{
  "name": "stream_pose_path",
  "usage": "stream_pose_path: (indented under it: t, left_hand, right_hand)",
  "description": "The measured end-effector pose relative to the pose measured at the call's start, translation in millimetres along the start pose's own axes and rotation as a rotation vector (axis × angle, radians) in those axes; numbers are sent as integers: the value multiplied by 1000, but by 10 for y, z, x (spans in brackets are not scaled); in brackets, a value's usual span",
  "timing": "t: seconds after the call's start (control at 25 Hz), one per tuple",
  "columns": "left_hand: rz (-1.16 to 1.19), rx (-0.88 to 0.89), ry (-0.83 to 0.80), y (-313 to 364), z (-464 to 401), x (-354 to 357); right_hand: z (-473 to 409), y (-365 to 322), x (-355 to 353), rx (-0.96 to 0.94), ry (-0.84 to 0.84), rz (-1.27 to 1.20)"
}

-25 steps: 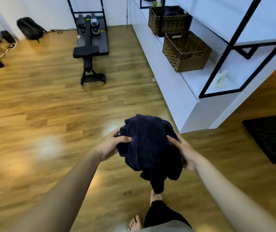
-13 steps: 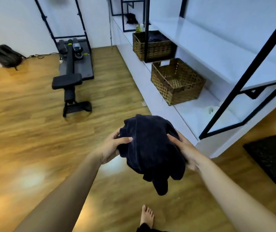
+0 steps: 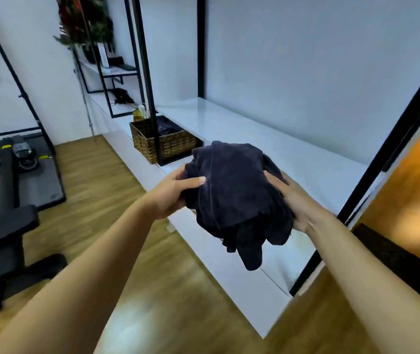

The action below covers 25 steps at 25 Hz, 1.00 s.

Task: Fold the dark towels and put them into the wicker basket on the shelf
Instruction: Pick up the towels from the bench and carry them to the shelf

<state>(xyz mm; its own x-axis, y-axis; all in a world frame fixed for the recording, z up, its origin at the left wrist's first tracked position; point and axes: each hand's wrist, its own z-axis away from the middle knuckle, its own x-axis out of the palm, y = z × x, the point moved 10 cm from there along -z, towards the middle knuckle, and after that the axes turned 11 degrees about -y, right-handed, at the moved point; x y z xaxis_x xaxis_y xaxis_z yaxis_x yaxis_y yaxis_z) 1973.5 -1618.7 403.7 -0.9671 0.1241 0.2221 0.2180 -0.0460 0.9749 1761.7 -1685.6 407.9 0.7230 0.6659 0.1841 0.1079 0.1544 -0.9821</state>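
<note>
We hold a bundled dark towel [image 3: 234,198] in the air between our hands, the left hand [image 3: 172,192] pinching its side with the thumb on top, the right hand [image 3: 298,203] cupped against the other side. It hangs above the front edge of the low white shelf [image 3: 306,162]. The wicker basket [image 3: 163,143] sits farther back on that shelf behind a black frame post [image 3: 152,98], with open wood floor [image 3: 96,190] to our left.

Matt cloth towel [image 3: 234,190]; woven wicker basket [image 3: 168,146]; glossy shelf [image 3: 306,159].

Towel bundle [image 3: 237,198] between both hands, before the shelf [image 3: 318,175]; basket [image 3: 168,144] behind.
</note>
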Motion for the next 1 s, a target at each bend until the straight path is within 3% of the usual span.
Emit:
stream_pose_path:
  t: [0.2,0.4,0.56,0.88,1.0]
  left_hand:
    - [-2,44,-215,751,-1227,-132]
    - [-31,27,-396,956,-2117,217]
    - [-27,2,-560,944,-2692,518]
    - [-5,-27,-716,845,-3806,1074]
    - [-178,-113,-757,207,-4259,1165]
  right_hand:
    - [-446,-869,-342,-132,260,35]
    - [-470,-1203,-796,-180,483,12]
    - [-507,-1271,-1170,-188,594,13]
    - [-580,-1524,-2079,-279,854,-28]
    - [-480,-1051,-2546,-99,1083,79]
